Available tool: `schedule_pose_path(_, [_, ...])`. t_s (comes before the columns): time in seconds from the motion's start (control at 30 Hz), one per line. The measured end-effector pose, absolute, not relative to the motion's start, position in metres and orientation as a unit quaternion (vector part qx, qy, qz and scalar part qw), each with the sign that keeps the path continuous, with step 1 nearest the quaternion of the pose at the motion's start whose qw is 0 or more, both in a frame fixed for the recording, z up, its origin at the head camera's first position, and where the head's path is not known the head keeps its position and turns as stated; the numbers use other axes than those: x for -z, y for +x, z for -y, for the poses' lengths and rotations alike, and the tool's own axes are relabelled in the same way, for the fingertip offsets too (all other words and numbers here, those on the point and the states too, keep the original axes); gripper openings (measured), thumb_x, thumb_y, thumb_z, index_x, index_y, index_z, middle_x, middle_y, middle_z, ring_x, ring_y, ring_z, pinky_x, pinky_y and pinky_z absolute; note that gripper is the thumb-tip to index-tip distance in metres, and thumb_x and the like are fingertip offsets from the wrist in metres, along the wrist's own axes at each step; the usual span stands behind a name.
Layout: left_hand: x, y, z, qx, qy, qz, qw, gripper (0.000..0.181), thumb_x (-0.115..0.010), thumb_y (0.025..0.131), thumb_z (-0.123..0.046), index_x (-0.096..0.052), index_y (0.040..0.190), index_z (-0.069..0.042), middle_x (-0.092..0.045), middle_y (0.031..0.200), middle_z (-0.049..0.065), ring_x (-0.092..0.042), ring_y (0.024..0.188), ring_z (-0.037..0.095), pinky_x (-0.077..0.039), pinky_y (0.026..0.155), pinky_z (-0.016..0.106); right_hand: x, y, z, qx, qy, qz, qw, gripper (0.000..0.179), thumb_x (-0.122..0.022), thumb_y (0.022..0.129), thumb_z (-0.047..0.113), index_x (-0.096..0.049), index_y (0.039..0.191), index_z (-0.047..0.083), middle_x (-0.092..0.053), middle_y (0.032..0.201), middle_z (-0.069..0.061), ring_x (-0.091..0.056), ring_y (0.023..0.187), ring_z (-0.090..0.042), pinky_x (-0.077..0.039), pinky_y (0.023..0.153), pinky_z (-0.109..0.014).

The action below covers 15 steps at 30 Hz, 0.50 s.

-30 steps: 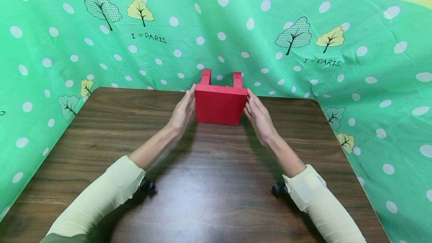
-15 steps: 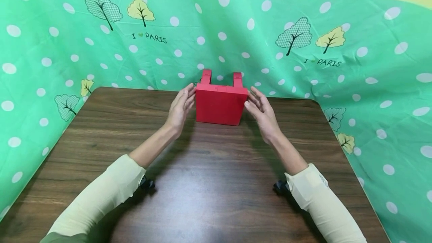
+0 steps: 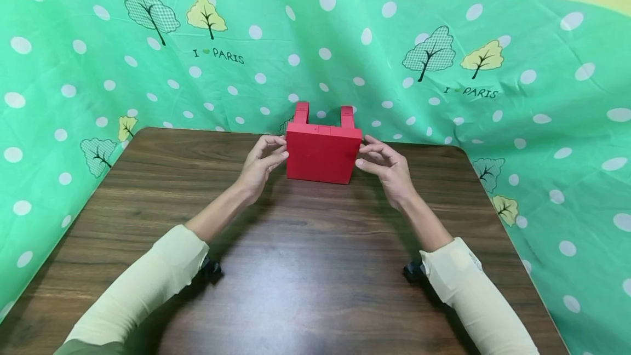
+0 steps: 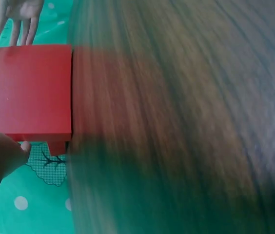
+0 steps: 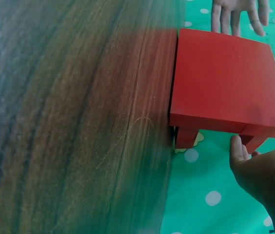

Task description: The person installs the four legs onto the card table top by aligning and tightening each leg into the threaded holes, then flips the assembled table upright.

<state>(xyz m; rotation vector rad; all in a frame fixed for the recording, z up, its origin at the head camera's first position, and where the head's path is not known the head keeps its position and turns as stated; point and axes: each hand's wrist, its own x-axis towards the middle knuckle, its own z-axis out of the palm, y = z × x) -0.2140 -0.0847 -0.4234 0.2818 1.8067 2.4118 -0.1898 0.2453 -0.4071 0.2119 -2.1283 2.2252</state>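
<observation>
A small red toy table (image 3: 322, 155) stands on its side near the far edge of the wooden table, its flat square top facing me. Two of its legs (image 3: 347, 116) show above, pointing away. My left hand (image 3: 253, 171) is at its left side, with loosely bent fingertips right at the edge. On the opposite side, my right hand (image 3: 391, 171) has its thumb apart from the fingers, fingertips close to the red edge. Both wrist views show the red top from the side, with a hand (image 4: 1, 156) near the edge and the opposite hand (image 5: 240, 14) beyond, fingers spread.
The dark wooden table (image 3: 296, 256) has a far edge just behind the red piece. A green dotted cloth (image 3: 320, 32) with printed trees hangs behind and at both sides. Dark devices (image 3: 212, 270) sit under the sleeve cuffs.
Both hands have gone from flat, straight fingers along the sides to looser, bent fingers with thumbs apart, and have shifted slightly lower. The red toy table stays in place.
</observation>
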Motion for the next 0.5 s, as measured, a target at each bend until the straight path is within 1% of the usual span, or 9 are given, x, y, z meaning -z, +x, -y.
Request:
schedule_pose_path(0.07, [0.425, -0.215, 0.086, -0.787, 0.101, -0.604, 0.072, 0.023, -0.065, 0.107, -0.004, -0.067, 0.115, -0.025, -0.049, 0.17, 0.009, -0.05, 0.162, 0.033, -0.038, 0.138, 0.049, 0.409, -0.192, -0.246, -0.714, 0.068, 0.697, 0.019, 0.022, -0.079, 0.102, 0.002, -0.084, 0.112, 0.02, -0.053, 0.172, -0.01, -0.064, 0.147, -0.019, -0.059, 0.113, -0.02])
schedule_pose_path(0.13, [0.426, -0.215, 0.088, -0.776, 0.108, -0.615, 0.089, 0.024, -0.066, 0.106, -0.006, -0.07, 0.113, -0.028, -0.045, 0.175, 0.01, -0.046, 0.165, 0.035, -0.035, 0.14, 0.053, 0.411, -0.194, -0.247, -0.707, 0.068, 0.704, 0.008, 0.022, -0.079, 0.102, 0.002, -0.087, 0.109, 0.021, -0.054, 0.171, -0.008, -0.062, 0.149, -0.022, -0.06, 0.113, -0.02])
schedule_pose_path(0.2, [0.428, -0.216, 0.089, -0.762, 0.116, -0.629, 0.103, 0.024, -0.067, 0.106, -0.008, -0.073, 0.114, -0.029, -0.043, 0.177, 0.011, -0.043, 0.166, 0.037, -0.032, 0.14, 0.057, 0.413, -0.196, -0.246, -0.701, 0.069, 0.71, -0.006, 0.023, -0.079, 0.101, 0.001, -0.088, 0.111, 0.02, -0.053, 0.171, -0.007, -0.058, 0.152, -0.026, -0.06, 0.115, -0.023])
schedule_pose_path(0.27, [0.43, -0.218, 0.09, -0.745, 0.123, -0.645, 0.115, 0.023, -0.068, 0.105, -0.011, -0.076, 0.117, -0.029, -0.045, 0.175, 0.01, -0.041, 0.167, 0.036, -0.03, 0.141, 0.06, 0.414, -0.198, -0.246, -0.695, 0.072, 0.716, -0.021, 0.024, -0.078, 0.102, 0.001, -0.088, 0.116, 0.017, -0.051, 0.172, -0.007, -0.054, 0.155, -0.028, -0.058, 0.12, -0.026])
schedule_pose_path(0.33, [0.432, -0.22, 0.09, -0.73, 0.13, -0.659, 0.123, 0.022, -0.069, 0.106, -0.013, -0.078, 0.121, -0.026, -0.049, 0.171, 0.008, -0.04, 0.166, 0.034, -0.031, 0.14, 0.061, 0.415, -0.199, -0.244, -0.689, 0.073, 0.72, -0.036, 0.027, -0.077, 0.102, 0.001, -0.086, 0.124, 0.012, -0.049, 0.173, -0.007, -0.05, 0.158, -0.03, -0.055, 0.125, -0.031])
schedule_pose_path(0.43, [0.435, -0.223, 0.089, -0.713, 0.144, -0.674, 0.129, 0.025, -0.07, 0.106, -0.015, -0.077, 0.13, -0.018, -0.055, 0.162, 0.008, -0.043, 0.163, 0.033, -0.035, 0.137, 0.062, 0.415, -0.2, -0.243, -0.678, 0.071, 0.73, -0.056, 0.034, -0.076, 0.103, 0.003, -0.081, 0.137, 0.008, -0.045, 0.176, -0.007, -0.042, 0.163, -0.029, -0.05, 0.132, -0.038])
schedule_pose_path(0.5, [0.435, -0.225, 0.087, -0.704, 0.151, -0.682, 0.131, 0.03, -0.07, 0.106, -0.016, -0.076, 0.135, -0.012, -0.057, 0.159, 0.006, -0.044, 0.161, 0.031, -0.036, 0.137, 0.06, 0.416, -0.201, -0.242, -0.668, 0.066, 0.738, -0.067, 0.04, -0.077, 0.103, 0.006, -0.078, 0.143, 0.009, -0.043, 0.177, -0.007, -0.038, 0.166, -0.027, -0.045, 0.136, -0.041])
